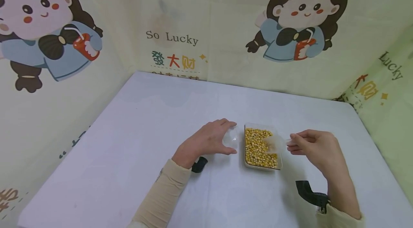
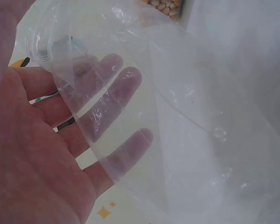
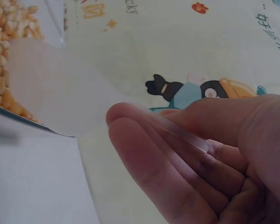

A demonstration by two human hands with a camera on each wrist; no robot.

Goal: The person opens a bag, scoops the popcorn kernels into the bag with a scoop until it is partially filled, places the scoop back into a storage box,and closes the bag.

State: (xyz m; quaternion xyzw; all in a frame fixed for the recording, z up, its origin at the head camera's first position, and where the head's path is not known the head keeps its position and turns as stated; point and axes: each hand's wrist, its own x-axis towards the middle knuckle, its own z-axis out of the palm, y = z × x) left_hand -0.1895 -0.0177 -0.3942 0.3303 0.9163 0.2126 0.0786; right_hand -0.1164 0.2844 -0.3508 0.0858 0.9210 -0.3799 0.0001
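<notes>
My left hand point(image 1: 209, 137) curves round a clear plastic bottle point(image 1: 230, 137). In the left wrist view its fingers show through the thin wall of the bottle point(image 2: 186, 130), and a ridged neck appears at upper left. Between the hands stands a clear rectangular box point(image 1: 261, 166) of yellow corn kernels point(image 1: 256, 149). My right hand point(image 1: 314, 145) pinches the handle of a translucent white scoop point(image 1: 273, 144). The scoop's bowl point(image 3: 56, 88) lies over the kernels at the box's right side; whether it holds any is hidden.
Everything stands on a white tabletop point(image 1: 129, 142). Cartoon-printed cloth point(image 1: 226, 34) rises behind the table and at both sides. A dark strap piece point(image 1: 199, 165) shows by the left wrist, another black strap piece point(image 1: 311, 194) by the right.
</notes>
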